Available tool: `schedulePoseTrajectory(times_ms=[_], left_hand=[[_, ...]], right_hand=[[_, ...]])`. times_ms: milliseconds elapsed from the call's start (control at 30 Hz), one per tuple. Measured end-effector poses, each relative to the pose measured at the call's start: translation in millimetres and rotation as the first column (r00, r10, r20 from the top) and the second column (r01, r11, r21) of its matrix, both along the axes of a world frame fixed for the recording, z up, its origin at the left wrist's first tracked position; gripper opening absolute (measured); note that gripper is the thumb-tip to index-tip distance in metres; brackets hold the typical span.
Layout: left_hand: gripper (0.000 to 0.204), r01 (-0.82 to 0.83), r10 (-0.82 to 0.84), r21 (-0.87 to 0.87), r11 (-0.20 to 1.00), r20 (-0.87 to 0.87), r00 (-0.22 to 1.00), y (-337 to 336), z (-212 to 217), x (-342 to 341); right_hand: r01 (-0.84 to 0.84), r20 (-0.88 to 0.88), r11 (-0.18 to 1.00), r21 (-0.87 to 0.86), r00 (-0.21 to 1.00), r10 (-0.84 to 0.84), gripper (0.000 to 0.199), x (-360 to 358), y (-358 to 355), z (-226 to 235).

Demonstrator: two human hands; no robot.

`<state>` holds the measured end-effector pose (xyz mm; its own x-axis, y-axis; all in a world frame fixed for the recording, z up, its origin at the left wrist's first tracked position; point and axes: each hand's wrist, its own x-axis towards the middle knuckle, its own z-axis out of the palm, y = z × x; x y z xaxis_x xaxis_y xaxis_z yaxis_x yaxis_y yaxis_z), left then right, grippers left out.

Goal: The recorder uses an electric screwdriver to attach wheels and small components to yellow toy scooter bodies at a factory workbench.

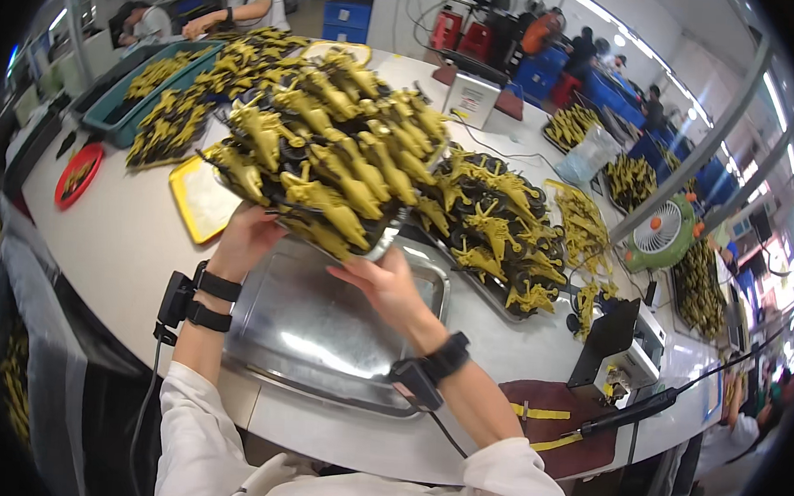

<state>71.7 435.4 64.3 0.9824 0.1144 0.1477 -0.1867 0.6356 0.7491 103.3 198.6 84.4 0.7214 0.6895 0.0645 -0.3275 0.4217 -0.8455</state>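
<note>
You hold a metal tray (pixel 381 238) heaped with yellow-and-black plastic toy figures (pixel 331 144), lifted and tilted above an empty steel tray (pixel 319 334) on the white table (pixel 125 231). Your left hand (pixel 245 239) clasps the near-left rim, fingers curled under it. Your right hand (pixel 386 284) props the near-right corner from below, palm up, fingers spread against the underside. That two-point hold steadies the heavy heap. I count two hands, two trays here, a third loaded tray (pixel 498 231) just behind, and figures too many to count.
</note>
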Motion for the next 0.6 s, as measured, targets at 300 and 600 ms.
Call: schedulePoseTrajectory(times_ms=[300, 600], left_hand=[[0.035, -0.052, 0.05, -0.001, 0.999, -0.218, 0.975, 37, -44, 87], [0.031, -0.005, -0.007, -0.037, 0.999, -0.303, 0.953, 93, -102, 134]], right_hand=[[0.004, -0.116, 0.996, -0.085, 0.993, -0.013, 0.038, 84, 38, -52], [-0.026, -0.233, 0.98, -0.195, 0.972, -0.021, 0.069, 77, -18, -35]])
